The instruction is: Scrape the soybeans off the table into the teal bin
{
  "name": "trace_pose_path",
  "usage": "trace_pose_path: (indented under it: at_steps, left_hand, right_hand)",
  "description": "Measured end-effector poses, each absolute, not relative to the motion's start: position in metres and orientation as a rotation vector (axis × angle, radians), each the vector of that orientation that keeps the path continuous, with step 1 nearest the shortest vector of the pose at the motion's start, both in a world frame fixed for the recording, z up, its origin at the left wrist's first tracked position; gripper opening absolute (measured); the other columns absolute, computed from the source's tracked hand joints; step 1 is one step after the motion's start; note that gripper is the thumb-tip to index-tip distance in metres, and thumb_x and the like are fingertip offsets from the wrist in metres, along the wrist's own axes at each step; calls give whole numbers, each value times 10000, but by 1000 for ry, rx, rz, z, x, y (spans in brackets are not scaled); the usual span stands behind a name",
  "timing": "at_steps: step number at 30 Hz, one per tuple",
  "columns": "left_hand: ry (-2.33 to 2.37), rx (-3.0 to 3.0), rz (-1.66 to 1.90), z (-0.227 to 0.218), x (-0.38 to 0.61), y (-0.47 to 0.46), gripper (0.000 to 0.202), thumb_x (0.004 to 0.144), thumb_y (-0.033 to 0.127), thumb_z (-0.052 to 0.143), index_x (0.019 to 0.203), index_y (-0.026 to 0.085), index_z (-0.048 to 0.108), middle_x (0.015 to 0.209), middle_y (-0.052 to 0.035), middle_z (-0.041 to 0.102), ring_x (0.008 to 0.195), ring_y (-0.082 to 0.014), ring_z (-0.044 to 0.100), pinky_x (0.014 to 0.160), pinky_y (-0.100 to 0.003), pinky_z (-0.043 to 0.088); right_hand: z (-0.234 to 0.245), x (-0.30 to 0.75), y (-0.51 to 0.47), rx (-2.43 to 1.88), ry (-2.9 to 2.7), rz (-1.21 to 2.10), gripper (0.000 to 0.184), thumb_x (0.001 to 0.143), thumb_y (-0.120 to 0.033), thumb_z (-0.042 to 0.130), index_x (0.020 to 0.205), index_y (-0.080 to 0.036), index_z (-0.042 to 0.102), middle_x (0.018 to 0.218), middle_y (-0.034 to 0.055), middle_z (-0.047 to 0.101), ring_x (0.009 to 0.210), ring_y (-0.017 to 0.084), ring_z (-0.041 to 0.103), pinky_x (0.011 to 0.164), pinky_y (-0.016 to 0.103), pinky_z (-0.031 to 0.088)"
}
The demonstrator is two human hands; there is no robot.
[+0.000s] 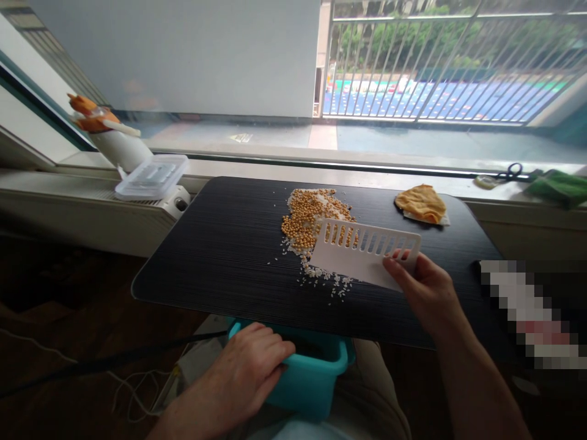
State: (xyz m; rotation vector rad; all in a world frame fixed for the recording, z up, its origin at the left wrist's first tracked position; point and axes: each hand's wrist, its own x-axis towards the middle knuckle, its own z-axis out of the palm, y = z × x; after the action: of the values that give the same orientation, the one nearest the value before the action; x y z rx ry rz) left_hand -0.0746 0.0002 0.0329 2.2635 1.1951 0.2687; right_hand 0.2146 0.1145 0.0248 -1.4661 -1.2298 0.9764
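My right hand [424,284] grips one end of a white slotted plastic plate [348,263], thumb on top. The plate's far end lies against a heap of soybeans [300,214] mixed with white rice [321,276] on the black tabletop [220,244]. Through its slots some beans show. My left hand [257,366] is wrapped over the rim of a turquoise bin [307,382], held below the table's near edge by my lap. The inside of the bin is dark, so its contents cannot be made out.
A folded yellow cloth [420,203] lies at the table's back right. On the sill are scissors [511,172] and a green cloth [559,188]. A clear plastic box [153,177] rests on the radiator [92,211] at left. White cables [132,382] trail on the floor.
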Motion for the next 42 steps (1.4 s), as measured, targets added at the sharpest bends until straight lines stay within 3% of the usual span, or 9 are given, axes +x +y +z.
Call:
trace_pose_path:
  at_steps: [13, 24, 34, 42]
  left_hand:
    - [1206, 2258, 258, 33, -75, 0, 236, 842, 10, 559, 991, 178, 633, 918, -40, 691, 843, -248, 610, 793, -379, 441]
    - [1244, 2309, 267, 30, -81, 0, 224, 842, 35, 551, 985, 175, 651, 892, -46, 698, 826, -250, 624, 777, -374, 454]
    - [1303, 2393, 268, 21, -100, -4, 254, 851, 63, 539, 1038, 171, 674, 912, -64, 704, 833, -248, 640, 762, -354, 467]
    - [1354, 2351, 192, 19, -96, -1, 244, 865, 91, 581, 1075, 165, 682, 972, -77, 712, 906, -272, 648, 823, -374, 471]
  right_hand:
    - [25, 213, 115, -1408, -1205, 1104, 229, 749, -409, 774, 820, -214, 677, 754, -8, 613, 679, 134, 528, 606, 231, 461]
    - [25, 189, 107, -1311, -1451, 1269, 205, 818, -397, 694, 850, -203, 637, 716, -19, 584, 646, 133, 512, 604, 246, 430]
    - [33, 185, 88, -1290, -1538, 1227, 226, 810, -420, 683, 859, -202, 643, 742, 2, 623, 662, 161, 551, 630, 276, 461]
    - [44, 202, 76, -1358, -1294, 930, 223, 761, -410, 726, 813, -208, 649, 728, -8, 610, 665, 149, 536, 618, 261, 452]
